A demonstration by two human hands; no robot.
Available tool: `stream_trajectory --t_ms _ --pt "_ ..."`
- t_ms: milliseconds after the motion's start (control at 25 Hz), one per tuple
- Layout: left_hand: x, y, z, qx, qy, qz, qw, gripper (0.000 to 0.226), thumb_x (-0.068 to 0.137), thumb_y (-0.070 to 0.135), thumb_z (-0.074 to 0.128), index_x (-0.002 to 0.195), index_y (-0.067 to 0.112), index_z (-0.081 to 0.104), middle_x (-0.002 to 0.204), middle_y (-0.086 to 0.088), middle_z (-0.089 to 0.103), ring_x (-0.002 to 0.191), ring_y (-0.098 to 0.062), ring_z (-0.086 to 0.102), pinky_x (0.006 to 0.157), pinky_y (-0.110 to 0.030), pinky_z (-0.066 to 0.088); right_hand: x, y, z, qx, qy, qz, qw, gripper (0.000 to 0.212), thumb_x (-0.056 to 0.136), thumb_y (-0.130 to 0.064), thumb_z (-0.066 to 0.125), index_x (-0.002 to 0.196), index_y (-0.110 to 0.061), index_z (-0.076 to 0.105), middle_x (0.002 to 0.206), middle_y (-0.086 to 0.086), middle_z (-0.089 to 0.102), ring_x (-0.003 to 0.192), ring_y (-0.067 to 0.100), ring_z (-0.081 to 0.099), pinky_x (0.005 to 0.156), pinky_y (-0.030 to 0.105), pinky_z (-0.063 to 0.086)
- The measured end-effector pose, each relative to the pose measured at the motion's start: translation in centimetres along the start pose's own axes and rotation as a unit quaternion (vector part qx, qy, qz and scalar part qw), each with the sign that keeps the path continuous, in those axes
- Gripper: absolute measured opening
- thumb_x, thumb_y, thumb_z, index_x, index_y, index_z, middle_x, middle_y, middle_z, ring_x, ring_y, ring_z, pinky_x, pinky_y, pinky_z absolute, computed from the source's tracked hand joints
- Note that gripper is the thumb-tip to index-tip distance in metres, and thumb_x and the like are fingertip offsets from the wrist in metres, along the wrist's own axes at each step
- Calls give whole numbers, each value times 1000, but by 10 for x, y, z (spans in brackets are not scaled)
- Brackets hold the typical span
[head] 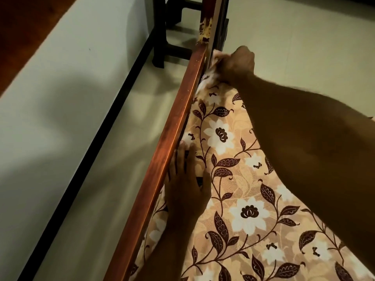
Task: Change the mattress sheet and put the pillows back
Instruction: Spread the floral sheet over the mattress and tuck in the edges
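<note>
Head view: floral sheet [243, 199] spread over the bed, 5 o'clock of frame; left hand [186, 185] flat, fingers straight, pressing its edge beside the wooden rail [172, 149]; right hand [237, 61] — 12 o'clock — clenched on the bunched corner.

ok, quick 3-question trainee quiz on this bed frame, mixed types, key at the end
1. True or false: the right hand grips a bunched corner of the floral sheet at the far end of the bed.
2. Multiple choice: the left hand is A) lifting a pillow, B) lying with straight fingers on the sheet beside the wooden side rail, C) hanging off the bed.
3. Fill in: the dark stool stands on the ___ beyond the rail.

Key: 1 true; 2 B; 3 floor.
</note>
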State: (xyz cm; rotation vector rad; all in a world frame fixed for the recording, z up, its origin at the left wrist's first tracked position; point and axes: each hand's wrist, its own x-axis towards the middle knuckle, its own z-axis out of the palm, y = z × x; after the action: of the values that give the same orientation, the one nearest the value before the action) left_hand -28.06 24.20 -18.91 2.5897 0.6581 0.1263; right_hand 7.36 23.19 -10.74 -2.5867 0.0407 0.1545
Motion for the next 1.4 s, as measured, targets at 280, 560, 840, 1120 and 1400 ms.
stream_trajectory --t_ms 280,560,840,1120,1400 --pt "0 -4 3 34 14 20 999 71 104 58 38 165 24 24 174 0 16 161 -17 9 129 -41 16 -38 16 21 54 -61 -112 990 47 105 -27 56 150 -15 50 143 7 61 113 19 67 95 34 58" --pt "9 -7 2 4 -17 1 1000 72 106 63 29 167 30 11 174 4 10 158 -17 19 123 -41 27 -75 54 42 -209 -137 -175 952 86 102 -69 17 166 -17 -7 172 15 -17 159 34 -17 129 52 -6" --pt "1 4 -8 33 -4 14 999 72 105 49 30 166 15 16 174 -6 13 160 -22 14 126 -50 27 -244 100 28 -133 -109 -144 975 68 107 -51 24 166 -17 17 174 11 4 162 26 1 131 41 6" --pt "6 -25 1 109 -89 43 989 84 100 59 23 166 11 3 174 -14 2 161 -29 4 130 -46 16 -251 86 59 -200 -122 -210 949 72 106 -59 9 167 -23 -5 173 9 -17 158 32 -23 128 53 -9" --pt "-78 -7 -36 89 -80 19 993 98 95 66 43 167 13 3 175 -11 1 162 -24 1 131 -47 10 -326 87 30 -94 -140 -191 967 69 109 -49 19 167 -18 0 174 7 -10 161 20 -14 131 44 1"
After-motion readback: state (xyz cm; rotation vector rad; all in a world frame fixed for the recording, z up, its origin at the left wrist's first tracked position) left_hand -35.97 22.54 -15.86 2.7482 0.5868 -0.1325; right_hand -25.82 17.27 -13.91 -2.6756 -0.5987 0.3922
